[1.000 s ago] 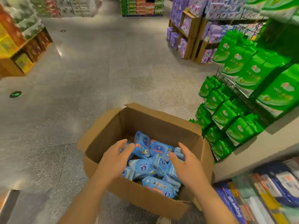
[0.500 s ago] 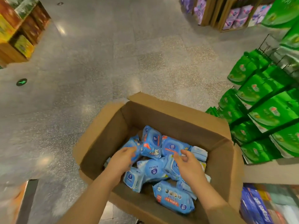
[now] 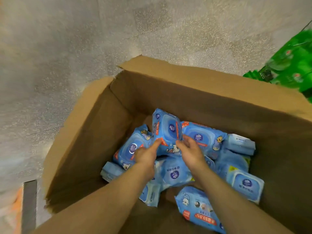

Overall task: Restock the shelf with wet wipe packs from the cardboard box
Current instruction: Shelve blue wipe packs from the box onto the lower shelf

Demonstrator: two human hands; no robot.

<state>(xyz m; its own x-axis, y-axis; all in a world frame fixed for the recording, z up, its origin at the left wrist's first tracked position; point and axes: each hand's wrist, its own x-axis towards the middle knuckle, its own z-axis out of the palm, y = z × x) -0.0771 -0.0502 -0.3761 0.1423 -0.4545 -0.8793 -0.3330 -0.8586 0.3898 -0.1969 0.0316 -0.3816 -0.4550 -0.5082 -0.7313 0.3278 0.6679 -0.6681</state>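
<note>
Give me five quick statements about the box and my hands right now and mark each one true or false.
1. Both hands are inside the cardboard box. True.
2. The left hand and right hand meet at the same upright blue pack. True.
3. The box holds green packs. False: the packs inside are blue; the green packs are outside, beyond its far right corner.
4. The box is down to one pack. False: many blue packs lie jumbled in it.
5. The box flaps are folded closed. False: the box stands open, on the speckled floor.
</note>
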